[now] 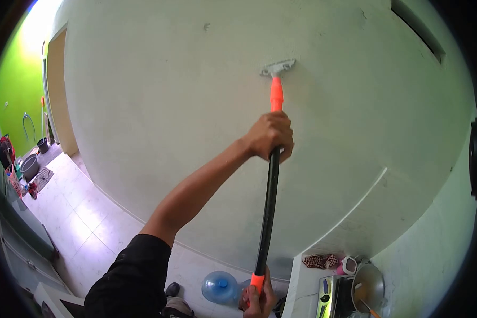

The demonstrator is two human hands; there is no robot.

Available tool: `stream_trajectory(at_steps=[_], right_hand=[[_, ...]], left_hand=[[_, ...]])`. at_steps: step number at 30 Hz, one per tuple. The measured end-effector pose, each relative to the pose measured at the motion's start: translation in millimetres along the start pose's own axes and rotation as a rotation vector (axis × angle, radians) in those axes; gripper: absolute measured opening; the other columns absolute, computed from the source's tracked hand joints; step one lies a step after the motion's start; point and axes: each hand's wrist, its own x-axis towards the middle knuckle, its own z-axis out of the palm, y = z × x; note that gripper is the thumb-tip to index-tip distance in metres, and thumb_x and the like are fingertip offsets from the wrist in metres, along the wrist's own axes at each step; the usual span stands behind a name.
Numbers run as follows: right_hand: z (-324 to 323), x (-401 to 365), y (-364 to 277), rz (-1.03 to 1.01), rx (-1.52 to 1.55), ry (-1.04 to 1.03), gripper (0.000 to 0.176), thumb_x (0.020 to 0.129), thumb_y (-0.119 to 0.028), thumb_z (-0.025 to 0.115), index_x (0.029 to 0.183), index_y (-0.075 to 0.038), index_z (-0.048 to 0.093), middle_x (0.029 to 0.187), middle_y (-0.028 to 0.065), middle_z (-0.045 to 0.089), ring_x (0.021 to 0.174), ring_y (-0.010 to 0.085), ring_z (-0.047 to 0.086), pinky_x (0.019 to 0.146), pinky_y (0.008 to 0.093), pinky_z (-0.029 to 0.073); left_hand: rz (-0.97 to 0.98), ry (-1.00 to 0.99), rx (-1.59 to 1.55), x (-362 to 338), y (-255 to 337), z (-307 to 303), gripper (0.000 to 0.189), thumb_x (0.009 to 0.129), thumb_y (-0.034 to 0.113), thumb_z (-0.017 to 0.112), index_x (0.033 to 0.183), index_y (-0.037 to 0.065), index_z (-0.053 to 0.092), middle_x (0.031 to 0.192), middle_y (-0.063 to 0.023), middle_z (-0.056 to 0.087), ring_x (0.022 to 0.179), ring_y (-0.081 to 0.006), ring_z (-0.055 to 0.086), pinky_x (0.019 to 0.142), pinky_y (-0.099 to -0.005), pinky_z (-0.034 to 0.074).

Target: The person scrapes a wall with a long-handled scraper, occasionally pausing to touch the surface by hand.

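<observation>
A long-handled wall scraper (267, 206) reaches up in front of me, with a black shaft and orange sections near both ends. Its pale, whitish head (277, 68) lies against the plain grey-green wall (159, 95). High on the shaft, just below the upper orange section, my left hand (272, 136) is wrapped round it, the arm in a black sleeve stretched out. My right hand (261, 298) grips the lower orange end near the bottom of the view.
Below stands a blue water jug (220, 287) on the tiled floor (103, 222). At lower right, a counter holds a gas stove (327, 297), a large metal pan (368, 286) and a patterned cloth (320, 261). A doorway (56, 90) opens at left, near a grey basin (30, 167).
</observation>
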Motion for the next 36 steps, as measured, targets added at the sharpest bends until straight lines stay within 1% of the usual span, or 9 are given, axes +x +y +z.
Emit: stream_trajectory(at_steps=[8, 10, 16, 20, 21, 28, 30, 32, 36], right_hand=[[23, 1, -23, -0.026, 0.097, 0.014, 0.056, 0.107, -0.011, 0.056, 0.159, 0.0, 0.039, 0.067, -0.0023, 0.049, 0.048, 0.0043, 0.035, 0.044, 0.0233, 0.031], [18, 0, -32, -0.048, -0.003, -0.012, 0.056, 0.107, -0.011, 0.056, 0.159, 0.0, 0.038, 0.067, -0.0024, 0.049, 0.048, 0.0041, 0.035, 0.044, 0.0232, 0.031], [34, 1, -38, -0.004, 0.057, 0.018, 0.055, 0.107, -0.012, 0.057, 0.159, -0.002, 0.04, 0.069, -0.0034, 0.05, 0.049, 0.0032, 0.035, 0.045, 0.0221, 0.031], [26, 10, -34, -0.023, 0.012, -0.008, 0.054, 0.108, -0.013, 0.056, 0.159, -0.002, 0.041, 0.069, -0.0036, 0.049, 0.049, 0.0028, 0.034, 0.045, 0.0218, 0.03], [26, 10, -29, -0.029, 0.012, -0.012, 0.054, 0.108, -0.013, 0.056, 0.159, -0.002, 0.041, 0.069, -0.0037, 0.049, 0.049, 0.0027, 0.034, 0.045, 0.0218, 0.03], [9, 8, -17, -0.181, -0.09, -0.019, 0.053, 0.108, -0.012, 0.055, 0.158, 0.0, 0.042, 0.065, -0.0047, 0.047, 0.048, 0.003, 0.034, 0.044, 0.0223, 0.03], [20, 26, -21, -0.088, -0.031, 0.029, 0.056, 0.107, -0.012, 0.055, 0.159, -0.002, 0.039, 0.064, -0.0034, 0.046, 0.046, 0.0044, 0.035, 0.043, 0.0231, 0.03], [38, 43, -63, 0.027, -0.013, 0.013, 0.063, 0.104, -0.017, 0.056, 0.161, -0.002, 0.033, 0.064, -0.0007, 0.045, 0.045, 0.0067, 0.038, 0.041, 0.0249, 0.03], [24, 17, -35, -0.083, 0.029, -0.019, 0.054, 0.108, -0.01, 0.055, 0.159, -0.001, 0.04, 0.064, -0.0048, 0.046, 0.047, 0.0028, 0.033, 0.044, 0.0217, 0.03]], left_hand=[[0.037, -0.018, 0.021, 26, -18, -17, 0.027, 0.053, 0.007, 0.069, 0.052, 0.014, 0.044, 0.055, 0.002, 0.049, 0.058, -0.0222, 0.05, 0.064, -0.0358, 0.045], [-0.02, -0.024, 0.026, 17, -9, -11, 0.024, 0.054, 0.007, 0.068, 0.051, 0.015, 0.046, 0.055, 0.0018, 0.049, 0.056, -0.0223, 0.051, 0.064, -0.0353, 0.045], [-0.003, -0.048, 0.055, 29, -24, -21, 0.02, 0.053, 0.008, 0.068, 0.052, 0.014, 0.048, 0.055, 0.001, 0.05, 0.059, -0.023, 0.052, 0.07, -0.0349, 0.046], [0.013, -0.01, -0.013, 27, -23, -19, 0.022, 0.054, 0.009, 0.066, 0.053, 0.013, 0.045, 0.056, 0.0016, 0.051, 0.06, -0.0228, 0.052, 0.07, -0.0355, 0.047], [0.034, -0.016, 0.024, 31, -26, -21, 0.032, 0.06, 0.002, 0.068, 0.054, 0.012, 0.038, 0.054, -0.0014, 0.044, 0.056, -0.0247, 0.047, 0.062, -0.0368, 0.043], [0.023, -0.002, -0.039, 19, -12, -12, 0.029, 0.057, 0.002, 0.067, 0.054, 0.013, 0.041, 0.055, -0.0011, 0.045, 0.056, -0.0249, 0.047, 0.062, -0.0364, 0.044], [0.035, -0.022, 0.032, 29, -38, -14, 0.017, 0.051, 0.01, 0.067, 0.054, 0.017, 0.051, 0.056, 0.0021, 0.05, 0.059, -0.0246, 0.051, 0.069, -0.0358, 0.046], [0.015, -0.057, 0.078, 41, -40, -26, 0.017, 0.052, 0.01, 0.067, 0.054, 0.015, 0.051, 0.056, 0.0011, 0.05, 0.061, -0.0248, 0.053, 0.069, -0.0363, 0.047], [0.001, -0.109, 0.027, 24, -24, -20, 0.019, 0.052, 0.01, 0.068, 0.052, 0.016, 0.049, 0.057, 0.0025, 0.052, 0.063, -0.0231, 0.055, 0.071, -0.0352, 0.048]])
